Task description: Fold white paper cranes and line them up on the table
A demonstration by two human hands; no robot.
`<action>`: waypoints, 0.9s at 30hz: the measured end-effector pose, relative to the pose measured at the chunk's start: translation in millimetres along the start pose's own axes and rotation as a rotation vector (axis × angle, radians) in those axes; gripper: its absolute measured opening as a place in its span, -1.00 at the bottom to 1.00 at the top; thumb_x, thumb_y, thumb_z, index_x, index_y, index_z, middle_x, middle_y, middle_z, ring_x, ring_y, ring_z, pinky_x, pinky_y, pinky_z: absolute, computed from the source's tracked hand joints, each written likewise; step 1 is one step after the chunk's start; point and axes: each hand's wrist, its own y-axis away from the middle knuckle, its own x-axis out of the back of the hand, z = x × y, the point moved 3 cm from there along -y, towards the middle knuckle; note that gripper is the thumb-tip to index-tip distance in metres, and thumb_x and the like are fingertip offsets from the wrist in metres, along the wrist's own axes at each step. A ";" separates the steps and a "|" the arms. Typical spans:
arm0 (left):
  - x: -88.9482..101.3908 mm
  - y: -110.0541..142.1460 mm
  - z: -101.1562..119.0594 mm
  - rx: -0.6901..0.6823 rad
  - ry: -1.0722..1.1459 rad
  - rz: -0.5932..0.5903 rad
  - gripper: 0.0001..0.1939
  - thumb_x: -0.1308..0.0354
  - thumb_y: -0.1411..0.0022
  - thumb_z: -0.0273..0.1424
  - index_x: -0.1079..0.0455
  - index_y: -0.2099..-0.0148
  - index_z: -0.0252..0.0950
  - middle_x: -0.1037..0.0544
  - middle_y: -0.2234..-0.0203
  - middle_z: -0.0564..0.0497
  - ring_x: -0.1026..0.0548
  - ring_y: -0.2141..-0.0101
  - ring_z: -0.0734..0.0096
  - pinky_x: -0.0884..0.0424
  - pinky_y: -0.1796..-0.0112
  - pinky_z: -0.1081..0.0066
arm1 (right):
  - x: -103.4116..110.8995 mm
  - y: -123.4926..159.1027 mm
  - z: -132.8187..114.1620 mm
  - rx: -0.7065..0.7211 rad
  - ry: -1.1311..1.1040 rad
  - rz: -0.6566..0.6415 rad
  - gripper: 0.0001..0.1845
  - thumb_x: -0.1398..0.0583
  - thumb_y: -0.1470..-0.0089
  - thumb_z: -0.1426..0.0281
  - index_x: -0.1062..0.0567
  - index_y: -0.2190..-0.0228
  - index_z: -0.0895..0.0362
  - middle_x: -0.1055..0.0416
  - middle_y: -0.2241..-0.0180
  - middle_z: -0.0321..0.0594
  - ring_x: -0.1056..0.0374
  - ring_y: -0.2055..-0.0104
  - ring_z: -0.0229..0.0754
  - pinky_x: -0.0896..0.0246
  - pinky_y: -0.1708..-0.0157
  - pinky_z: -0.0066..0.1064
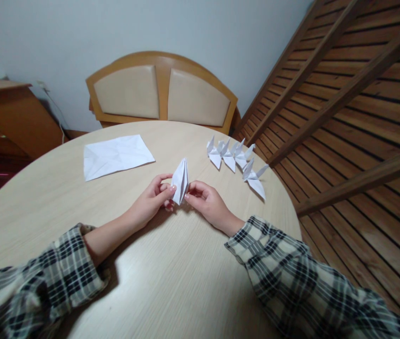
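Note:
A partly folded white origami paper [180,182], narrow and diamond-shaped with a slit down its front, is held upright just above the table. My left hand [155,194] pinches its left side, thumb on the front face and fingers behind. Closed at the lower right edge is my right hand [207,203], thumb and fingertips gripping the paper there. Several finished white paper cranes [254,179] stand in a cluster to the right. On the left lies a flat white sheet of paper [117,157] with creases across it.
The round, light wood table [157,282] spans the view. Beyond its far edge rises a padded wooden headboard [162,92] against the wall. A slatted wooden panel [358,117] slopes along the right; a wooden cabinet [12,117] stands at the left.

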 end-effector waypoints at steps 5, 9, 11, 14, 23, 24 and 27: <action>2.1 -0.7 3.4 -0.146 -0.045 0.038 -0.69 -0.28 -0.16 -0.34 -0.15 0.27 -0.24 -0.40 0.43 0.16 -0.38 0.54 0.61 -0.36 0.49 0.55 | -0.6 -0.3 3.0 -0.029 0.000 0.012 -0.84 -0.24 -0.04 0.32 -0.42 0.35 0.14 -0.41 0.38 -0.27 -0.29 0.39 -0.29 -0.23 0.38 -0.39; 1.2 0.0 3.2 -0.152 -0.143 -0.018 -0.80 -0.20 -0.23 -0.30 -0.24 0.28 -0.28 -0.39 0.46 0.12 -0.36 0.50 0.58 -0.34 0.42 0.51 | -1.4 -0.3 3.9 -0.029 0.006 0.016 -0.84 -0.25 -0.03 0.32 -0.39 0.36 0.13 -0.39 0.40 -0.29 -0.28 0.41 -0.30 -0.23 0.41 -0.42; 0.5 1.0 3.8 -0.147 -0.193 -0.037 -0.82 -0.16 -0.26 -0.29 -0.28 0.26 -0.30 -0.40 0.46 0.10 -0.36 0.48 0.55 -0.33 0.39 0.49 | -1.2 -0.6 3.9 -0.020 0.003 0.027 -0.83 -0.25 -0.04 0.32 -0.38 0.37 0.12 -0.39 0.40 -0.30 -0.28 0.41 -0.30 -0.23 0.42 -0.42; -1.3 2.6 5.7 -0.125 -0.245 -0.052 -0.81 -0.11 -0.29 -0.27 -0.31 0.25 -0.31 -0.41 0.45 0.08 -0.37 0.45 0.51 -0.33 0.35 0.45 | -0.7 -1.0 3.3 -0.011 0.015 0.040 -0.83 -0.25 -0.04 0.31 -0.37 0.38 0.11 -0.37 0.41 -0.30 -0.28 0.40 -0.29 -0.24 0.41 -0.40; -2.3 1.9 2.6 -0.122 -0.278 -0.066 -0.69 -0.31 -0.10 -0.25 -0.30 0.22 -0.29 -0.44 0.32 0.02 -0.43 0.29 0.37 -0.43 0.28 0.36 | -1.4 -0.5 2.2 -0.001 0.028 0.053 -0.83 -0.25 -0.02 0.32 -0.36 0.39 0.11 -0.36 0.41 -0.31 -0.28 0.39 -0.28 -0.24 0.37 -0.39; -2.0 1.8 2.1 -0.120 -0.284 -0.064 -0.69 -0.31 -0.10 -0.24 -0.30 0.23 -0.29 -0.44 0.33 0.03 -0.43 0.30 0.38 -0.43 0.28 0.36 | -1.6 -0.5 2.4 0.002 0.018 0.050 -0.83 -0.25 -0.02 0.33 -0.37 0.38 0.11 -0.36 0.40 -0.31 -0.29 0.38 -0.28 -0.24 0.36 -0.38; -1.9 2.0 1.9 -0.111 -0.278 -0.062 -0.70 -0.29 -0.12 -0.24 -0.29 0.23 -0.29 -0.44 0.33 0.03 -0.44 0.31 0.39 -0.45 0.29 0.35 | -2.5 -0.6 2.3 0.020 -0.011 0.035 -0.83 -0.25 -0.03 0.35 -0.37 0.33 0.11 -0.37 0.36 -0.29 -0.30 0.36 -0.28 -0.24 0.33 -0.37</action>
